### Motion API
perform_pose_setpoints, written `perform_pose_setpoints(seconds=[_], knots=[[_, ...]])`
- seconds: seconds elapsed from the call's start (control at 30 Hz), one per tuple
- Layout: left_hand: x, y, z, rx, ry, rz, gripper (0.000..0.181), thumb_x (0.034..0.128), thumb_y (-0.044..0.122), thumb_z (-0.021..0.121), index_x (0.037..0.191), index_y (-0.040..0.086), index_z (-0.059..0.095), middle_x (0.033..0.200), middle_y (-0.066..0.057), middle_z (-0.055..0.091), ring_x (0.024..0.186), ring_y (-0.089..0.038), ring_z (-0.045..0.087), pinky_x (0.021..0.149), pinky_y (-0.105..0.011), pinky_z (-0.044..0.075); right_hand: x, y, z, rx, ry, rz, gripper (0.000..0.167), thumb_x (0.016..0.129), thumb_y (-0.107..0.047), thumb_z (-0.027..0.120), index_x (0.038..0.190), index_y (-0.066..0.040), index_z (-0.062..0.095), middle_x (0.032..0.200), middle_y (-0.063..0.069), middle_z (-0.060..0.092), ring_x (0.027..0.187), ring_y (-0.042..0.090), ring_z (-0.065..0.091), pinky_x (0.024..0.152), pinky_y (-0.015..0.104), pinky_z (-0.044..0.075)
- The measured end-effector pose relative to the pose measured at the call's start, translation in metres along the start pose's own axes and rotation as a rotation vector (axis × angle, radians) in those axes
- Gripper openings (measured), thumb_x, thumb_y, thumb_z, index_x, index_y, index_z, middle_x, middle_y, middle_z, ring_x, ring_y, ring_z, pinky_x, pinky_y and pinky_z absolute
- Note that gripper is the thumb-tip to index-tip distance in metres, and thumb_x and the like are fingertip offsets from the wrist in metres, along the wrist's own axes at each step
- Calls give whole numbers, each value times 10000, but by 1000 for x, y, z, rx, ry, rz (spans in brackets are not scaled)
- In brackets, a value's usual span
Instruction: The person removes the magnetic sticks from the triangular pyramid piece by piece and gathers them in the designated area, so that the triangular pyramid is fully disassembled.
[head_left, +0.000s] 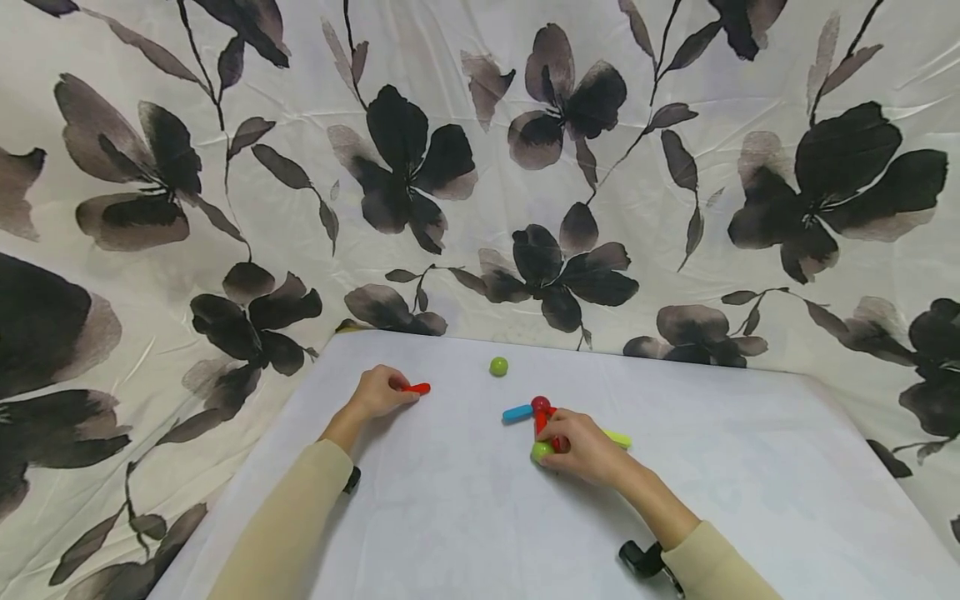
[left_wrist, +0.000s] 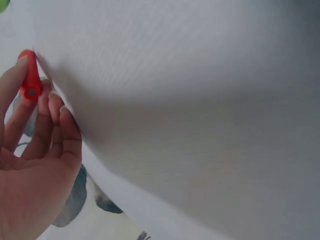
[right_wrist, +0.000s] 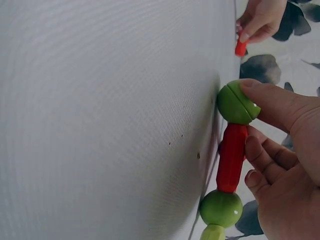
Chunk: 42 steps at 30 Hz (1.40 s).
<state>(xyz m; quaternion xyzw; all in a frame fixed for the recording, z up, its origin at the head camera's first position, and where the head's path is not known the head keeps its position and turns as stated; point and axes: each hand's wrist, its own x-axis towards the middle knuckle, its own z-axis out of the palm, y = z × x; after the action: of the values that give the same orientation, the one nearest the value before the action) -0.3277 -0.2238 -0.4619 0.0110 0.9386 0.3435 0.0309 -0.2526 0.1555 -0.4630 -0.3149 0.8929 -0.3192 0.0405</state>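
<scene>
My left hand [head_left: 381, 392] pinches a short red rod [left_wrist: 31, 75] between thumb and fingers at the table's far left. A grey dot shows at the rod's end. My right hand [head_left: 581, 446] grips a green ball [right_wrist: 235, 105], its thumb pressed on the ball. This ball adjoins a red rod [right_wrist: 232, 157], which leads to a second green ball [right_wrist: 221, 209] and a yellow-green rod [head_left: 618, 438]. Beside the right hand lie a dark red ball [head_left: 540, 403], a blue rod [head_left: 517, 413] touching it and another red rod [head_left: 541, 425]. Fingers hide some joints.
A loose green ball [head_left: 498, 367] sits near the back edge of the white table [head_left: 442, 517]. Behind the table hangs a floral cloth [head_left: 465, 250]. Black devices [head_left: 641, 558] are worn at the wrists.
</scene>
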Motion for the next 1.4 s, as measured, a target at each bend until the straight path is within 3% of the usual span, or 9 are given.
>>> perform_pose_setpoints(seconds=[0.47,0.7,0.8,0.9,1.07,1.2,1.4], knots=[[3,-1,-2,10,-32,-9,198,856,103,816,972,-26,720,934,-118,658,899,-268,568,797,-366,478,0,-2,-1,-3,-5,-1,204,867,-98,819,1064,-79,771,1012,15,640,944,194,572,833,315,516],[1,-1,-4,18,-61,-6,285,847,94,822,1072,-30,700,968,-129,642,929,-281,564,822,-391,488,1,-2,0,-18,-12,-2,232,876,-102,811,1098,-65,757,1037,22,641,957,202,575,844,327,512],[-2,-2,-5,28,-58,8,333,835,86,824,1114,-28,682,984,-139,636,937,-288,564,837,-412,489,0,-3,-1,-22,-23,5,257,882,-118,808,1125,-61,745,1081,35,644,988,214,574,870,363,519],[-6,1,-6,40,-37,73,363,820,63,819,1132,-41,667,1017,-166,651,950,-304,584,861,-451,497,-2,-2,-2,-15,-30,9,268,891,-135,801,1142,-68,736,1126,48,645,1018,225,573,892,401,524],[-16,15,-1,32,-13,220,391,829,50,824,1167,-62,662,1067,-199,656,928,-306,597,841,-432,506,-4,2,-7,-18,-5,-14,235,915,-158,780,1124,-63,729,1066,62,661,976,234,618,862,388,538],[-23,32,13,15,-51,303,403,835,82,834,1181,-47,671,1063,-188,655,922,-277,585,836,-396,490,-3,5,-15,-29,23,10,244,927,-173,769,1128,-42,725,985,67,651,892,196,609,807,340,538],[-30,61,39,-28,-158,287,394,857,143,838,1201,19,690,1118,-123,681,957,-224,607,829,-365,517,8,9,-20,-45,48,85,297,926,-166,764,1184,-29,712,998,83,657,898,204,582,802,340,526]])
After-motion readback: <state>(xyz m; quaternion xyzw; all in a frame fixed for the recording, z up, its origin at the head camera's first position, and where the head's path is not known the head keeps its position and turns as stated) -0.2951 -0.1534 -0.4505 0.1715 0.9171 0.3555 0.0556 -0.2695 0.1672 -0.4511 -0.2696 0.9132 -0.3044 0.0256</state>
